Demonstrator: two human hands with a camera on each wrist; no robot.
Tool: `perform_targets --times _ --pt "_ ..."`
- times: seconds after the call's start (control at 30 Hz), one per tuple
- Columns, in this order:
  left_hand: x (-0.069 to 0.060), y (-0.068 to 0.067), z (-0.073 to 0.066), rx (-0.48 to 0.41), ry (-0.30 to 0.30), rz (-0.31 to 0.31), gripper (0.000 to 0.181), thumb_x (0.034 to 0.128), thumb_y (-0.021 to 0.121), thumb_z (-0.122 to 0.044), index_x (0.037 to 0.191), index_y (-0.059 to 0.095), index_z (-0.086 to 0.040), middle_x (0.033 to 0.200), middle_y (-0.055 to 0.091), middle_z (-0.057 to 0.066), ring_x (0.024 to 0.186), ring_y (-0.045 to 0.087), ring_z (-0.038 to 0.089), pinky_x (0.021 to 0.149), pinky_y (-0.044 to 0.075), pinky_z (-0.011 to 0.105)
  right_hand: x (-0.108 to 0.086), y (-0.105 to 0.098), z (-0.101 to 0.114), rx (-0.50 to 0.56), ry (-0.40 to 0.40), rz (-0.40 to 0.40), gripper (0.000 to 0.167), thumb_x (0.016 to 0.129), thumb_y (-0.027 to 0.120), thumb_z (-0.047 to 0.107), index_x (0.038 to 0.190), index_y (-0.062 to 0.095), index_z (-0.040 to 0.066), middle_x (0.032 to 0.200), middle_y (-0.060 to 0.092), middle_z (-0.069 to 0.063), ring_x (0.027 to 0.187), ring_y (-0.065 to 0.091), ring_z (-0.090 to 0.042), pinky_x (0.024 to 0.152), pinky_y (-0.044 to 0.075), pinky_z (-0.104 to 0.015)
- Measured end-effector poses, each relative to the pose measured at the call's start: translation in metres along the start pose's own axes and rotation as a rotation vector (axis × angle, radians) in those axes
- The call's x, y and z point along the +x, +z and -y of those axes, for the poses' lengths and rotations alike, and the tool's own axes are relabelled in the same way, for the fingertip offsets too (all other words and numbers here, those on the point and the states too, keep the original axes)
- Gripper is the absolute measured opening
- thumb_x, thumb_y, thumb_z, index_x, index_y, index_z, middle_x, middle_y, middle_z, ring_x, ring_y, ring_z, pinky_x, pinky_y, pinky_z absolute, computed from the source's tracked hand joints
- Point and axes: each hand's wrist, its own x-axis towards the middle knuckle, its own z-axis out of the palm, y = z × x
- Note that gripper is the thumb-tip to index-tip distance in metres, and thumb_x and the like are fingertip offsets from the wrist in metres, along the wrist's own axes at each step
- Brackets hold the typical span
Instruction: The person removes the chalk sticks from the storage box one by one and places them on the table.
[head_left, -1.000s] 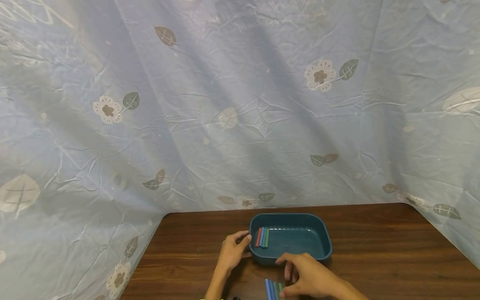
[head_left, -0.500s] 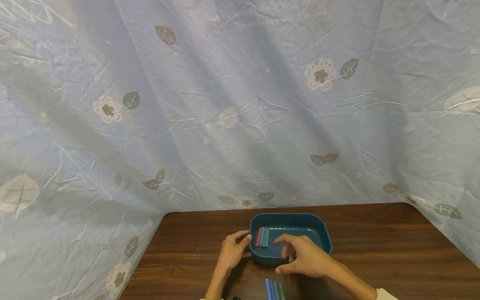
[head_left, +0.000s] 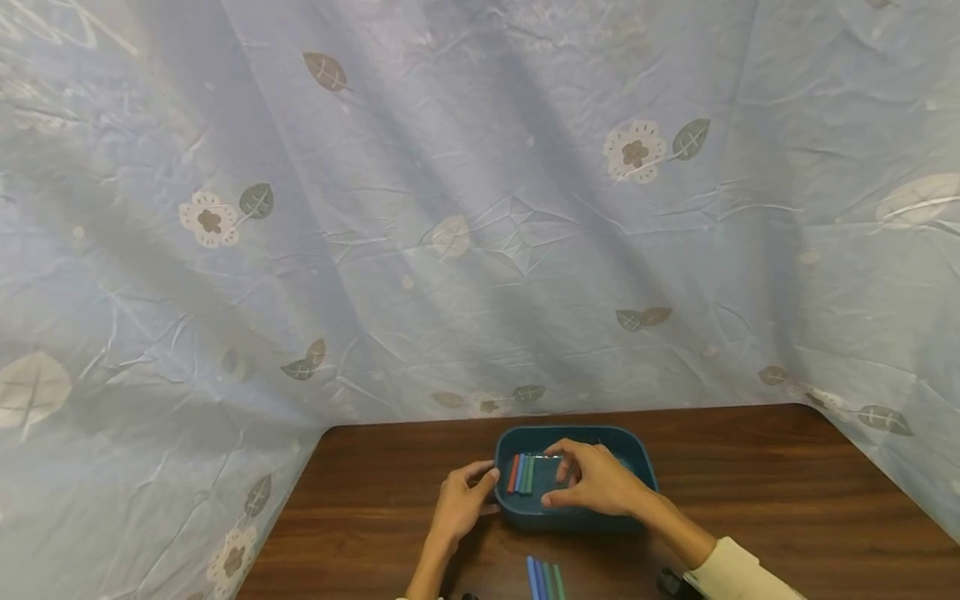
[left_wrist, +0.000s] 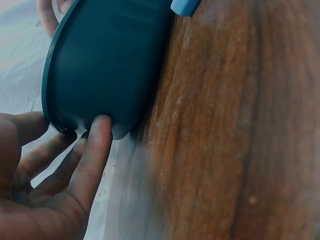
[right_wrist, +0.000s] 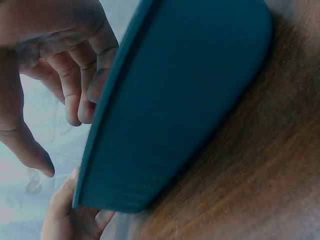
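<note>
The dark teal bin (head_left: 536, 522) stands on the table, with red, blue and green sticks (head_left: 521, 474) side by side at its left end. My left hand (head_left: 459, 502) rests fingertips against the bin's left end; in the left wrist view, fairly straight fingers of that hand (left_wrist: 60, 175) touch the bin's outer wall (left_wrist: 105, 60). Above the bin's inside, my right hand (head_left: 600, 482) has thumb and fingers apart, with nothing seen between them. The right wrist view has this hand (right_wrist: 60, 70) beside the bin's rim, fingers partly hidden behind it.
In front of the bin, several blue and green sticks (head_left: 545, 578) lie side by side on the brown wooden table (head_left: 750, 492). A dark object (head_left: 670, 582) is by the right sleeve (head_left: 738, 571). A pale patterned cloth (head_left: 450, 317) hangs behind the table.
My right hand has moved up and away from beside the front sticks to over the bin. My left hand has stayed at the bin's left end.
</note>
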Motion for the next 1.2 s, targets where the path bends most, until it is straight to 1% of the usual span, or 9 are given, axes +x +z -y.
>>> perform_targets --times 0.13,0.23,0.33,0.43,0.63,0.77,0.87,1.03,1.2 --pt "0.0 0.0 0.0 0.003 -0.004 -0.002 0.042 0.1086 0.065 -0.019 0.142 0.064 0.007 0.129 0.07 0.032 0.109 0.076 0.038 0.08 0.072 0.04 0.01 0.004 -0.009 -0.004 0.031 0.002 0.076 0.089 0.089 0.039 0.145 0.058 -0.002 0.1 0.07 -0.002 0.082 0.067 -0.01 0.066 0.06 -0.024" --pt "-0.001 0.0 0.0 0.003 -0.016 0.0 0.042 0.1087 0.065 -0.02 0.142 0.064 0.006 0.129 0.07 0.031 0.109 0.076 0.036 0.08 0.072 0.038 0.016 0.009 -0.016 -0.002 0.054 0.011 0.077 0.088 0.09 0.037 0.145 0.058 -0.003 0.102 0.071 -0.003 0.085 0.068 -0.011 0.067 0.061 -0.024" --pt "-0.002 0.001 0.0 -0.006 -0.022 0.005 0.042 0.1088 0.065 -0.021 0.141 0.065 0.006 0.131 0.07 0.031 0.11 0.076 0.035 0.082 0.072 0.038 0.022 0.013 -0.022 -0.004 0.059 0.009 0.078 0.087 0.091 0.035 0.145 0.058 -0.005 0.102 0.072 -0.007 0.083 0.068 -0.013 0.066 0.061 -0.025" --pt "-0.002 0.002 -0.001 -0.013 -0.021 0.004 0.043 0.1083 0.066 -0.022 0.141 0.065 0.006 0.13 0.07 0.03 0.108 0.077 0.033 0.081 0.072 0.038 0.027 0.016 -0.028 -0.016 0.06 0.002 0.077 0.086 0.092 0.034 0.144 0.058 -0.005 0.101 0.072 -0.008 0.082 0.068 -0.014 0.065 0.06 -0.025" --pt "0.001 0.001 -0.003 -0.002 -0.016 0.002 0.044 0.1075 0.067 -0.022 0.141 0.065 0.006 0.127 0.072 0.029 0.101 0.079 0.029 0.078 0.072 0.037 0.036 0.019 -0.037 -0.037 0.068 -0.009 0.076 0.085 0.092 0.034 0.142 0.06 -0.004 0.099 0.072 -0.006 0.082 0.068 -0.013 0.065 0.06 -0.026" --pt "0.001 0.001 -0.003 0.013 -0.026 -0.002 0.043 0.1074 0.067 -0.023 0.14 0.066 0.004 0.126 0.073 0.027 0.101 0.079 0.028 0.077 0.072 0.034 0.041 0.023 -0.042 -0.056 0.07 -0.014 0.076 0.084 0.092 0.035 0.142 0.061 -0.004 0.097 0.072 -0.004 0.081 0.066 -0.01 0.067 0.06 -0.026" --pt "0.001 0.001 -0.002 0.014 -0.027 0.0 0.042 0.1076 0.067 -0.021 0.141 0.066 0.005 0.126 0.073 0.028 0.1 0.079 0.028 0.078 0.072 0.034 0.043 0.027 -0.048 -0.064 0.069 -0.016 0.077 0.084 0.093 0.035 0.141 0.061 -0.005 0.095 0.072 -0.003 0.078 0.064 -0.008 0.066 0.058 -0.025" --pt "0.001 0.001 -0.002 0.031 -0.032 -0.004 0.043 0.1073 0.067 -0.023 0.14 0.066 0.004 0.126 0.073 0.027 0.101 0.078 0.027 0.078 0.072 0.034 0.048 0.033 -0.055 -0.065 0.08 -0.025 0.077 0.082 0.094 0.034 0.14 0.063 -0.004 0.091 0.07 -0.001 0.075 0.062 -0.01 0.063 0.056 -0.024" --pt "0.002 0.0 -0.002 0.044 -0.034 -0.009 0.043 0.1073 0.067 -0.025 0.14 0.067 0.003 0.128 0.073 0.027 0.101 0.078 0.025 0.077 0.071 0.031 0.054 0.036 -0.055 -0.065 0.108 -0.022 0.078 0.081 0.095 0.034 0.141 0.062 -0.005 0.09 0.069 0.001 0.076 0.061 -0.011 0.063 0.055 -0.024"
